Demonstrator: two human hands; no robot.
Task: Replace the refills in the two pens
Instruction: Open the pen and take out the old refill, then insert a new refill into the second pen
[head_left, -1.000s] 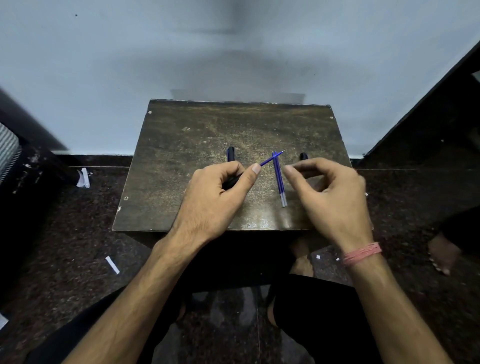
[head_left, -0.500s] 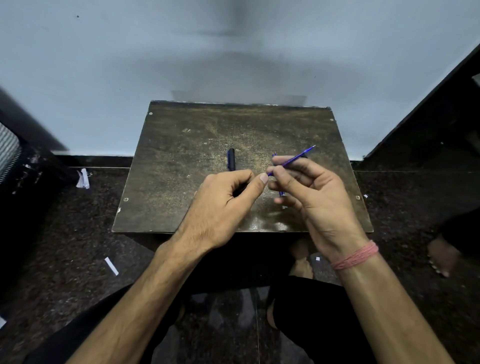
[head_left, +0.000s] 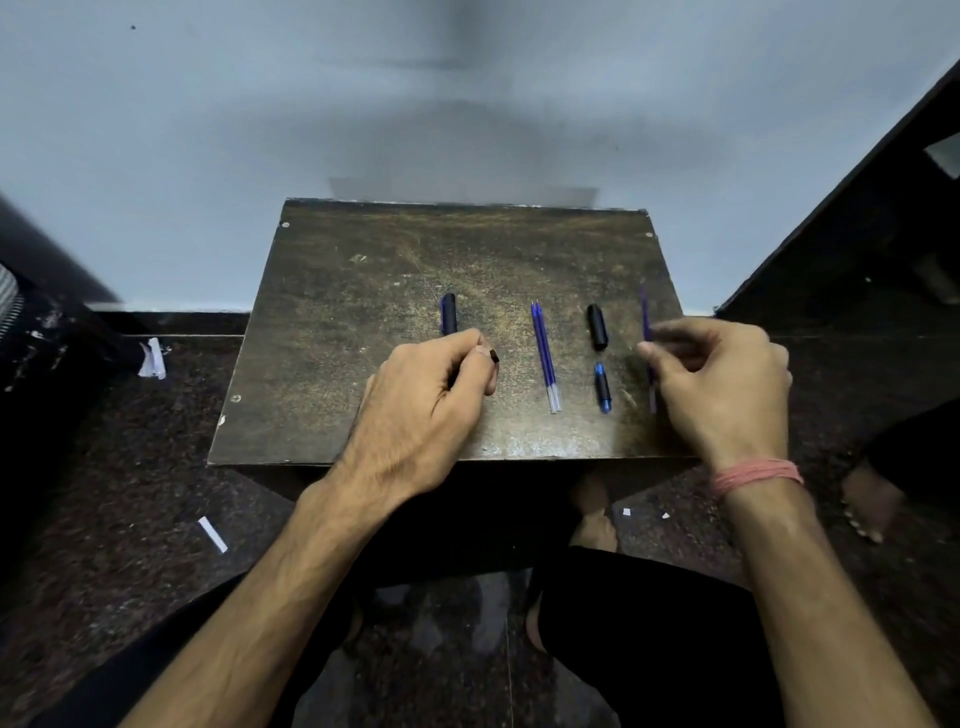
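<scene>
A small worn dark table (head_left: 363, 291) carries the pen parts. My left hand (head_left: 431, 410) is closed around a black pen barrel (head_left: 493, 357), of which only the open end shows past my fingers. Just beyond that hand lies a black-and-blue cap (head_left: 449, 314). Two blue refills (head_left: 544, 358) lie side by side at the middle. Right of them are a black cap (head_left: 597, 326) and a short blue-and-black tip piece (head_left: 602, 387). My right hand (head_left: 722, 384) pinches a blurred blue refill (head_left: 645, 322) low over the table's right side.
The table stands against a pale wall (head_left: 467, 104). Dark furniture (head_left: 857, 249) rises at the right. Paper scraps (head_left: 212, 534) lie on the dark speckled floor, and my bare feet (head_left: 595, 525) and knees are under the table's near edge.
My right hand pulled the blue refill out of the barrel and carried it to the table's right side. My left hand kept the barrel and shifted slightly left, uncovering the parts between the hands.
</scene>
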